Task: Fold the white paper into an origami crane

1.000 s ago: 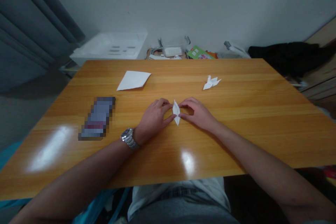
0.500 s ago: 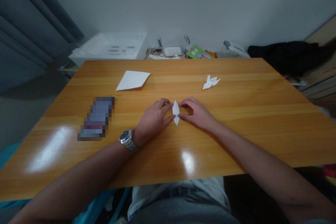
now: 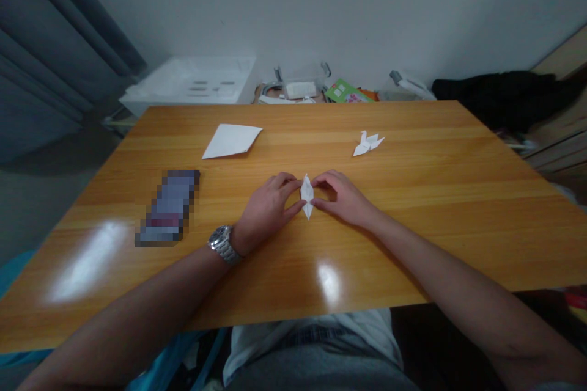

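Observation:
A small piece of folded white paper (image 3: 307,191), narrow and diamond-like with pointed ends, lies between my hands over the middle of the table. My left hand (image 3: 270,204), with a metal watch (image 3: 223,244) on its wrist, grips the paper's left edge with thumb and fingertips. On the opposite edge, the thumb and index finger of my right hand (image 3: 343,198) close on the paper. Beyond my right hand stands a finished-looking white paper crane (image 3: 368,143). Farther left lies a flat, kite-shaped stack of white paper (image 3: 232,140).
A phone-like dark rectangle (image 3: 169,206), blurred out, lies left on the wooden table (image 3: 435,220). Behind the far edge are a white foam box (image 3: 192,79), a green booklet (image 3: 346,91) and a black cloth (image 3: 509,95). A grey curtain (image 3: 50,43) hangs at left.
Almost nothing differs. Both hands keep their hold on the folded paper, whose centre crease looks slightly shifted; the view has moved very slightly.

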Motion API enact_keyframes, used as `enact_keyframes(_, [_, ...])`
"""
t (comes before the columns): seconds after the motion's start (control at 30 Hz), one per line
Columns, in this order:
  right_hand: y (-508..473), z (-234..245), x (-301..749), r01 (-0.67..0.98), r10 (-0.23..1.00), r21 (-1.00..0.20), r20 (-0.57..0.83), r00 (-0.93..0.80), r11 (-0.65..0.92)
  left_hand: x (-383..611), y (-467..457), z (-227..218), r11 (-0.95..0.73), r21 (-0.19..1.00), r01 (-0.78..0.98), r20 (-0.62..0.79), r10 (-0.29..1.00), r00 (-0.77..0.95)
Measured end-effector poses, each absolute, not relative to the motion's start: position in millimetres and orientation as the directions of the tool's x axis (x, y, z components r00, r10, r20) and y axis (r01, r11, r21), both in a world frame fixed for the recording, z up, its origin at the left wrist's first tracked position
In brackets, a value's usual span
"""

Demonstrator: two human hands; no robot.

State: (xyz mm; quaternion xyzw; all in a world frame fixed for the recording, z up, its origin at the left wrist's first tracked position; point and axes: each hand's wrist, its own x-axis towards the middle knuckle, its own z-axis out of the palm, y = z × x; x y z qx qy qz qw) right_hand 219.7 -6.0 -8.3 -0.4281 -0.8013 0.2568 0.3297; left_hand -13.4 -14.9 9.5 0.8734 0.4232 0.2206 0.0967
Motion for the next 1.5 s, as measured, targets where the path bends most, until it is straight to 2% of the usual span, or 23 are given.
enact_keyframes(0.37, [-4,-12,221,0.518,0.839,-0.672,0.322,-0.440,0.529,-14,-17,11,-0.635,0.375,0.675,0.295,0.773,0.562])
enact_keyframes(0.6, [-4,-12,221,0.519,0.840,-0.673,0.319,-0.440,0.527,-14,-9,4,-0.649,0.510,0.565,0.355,0.757,0.549])
enact_keyframes(0.8, [-5,-9,220,0.518,0.834,-0.670,0.310,-0.456,0.533,-15,-2,0,-0.607,0.597,0.525,0.344,0.784,0.516])
enact_keyframes(1.5, [-7,-5,217,0.507,0.821,-0.657,0.350,-0.450,0.558,-14,0,-4,-0.616,0.591,0.521,0.338,0.776,0.533])
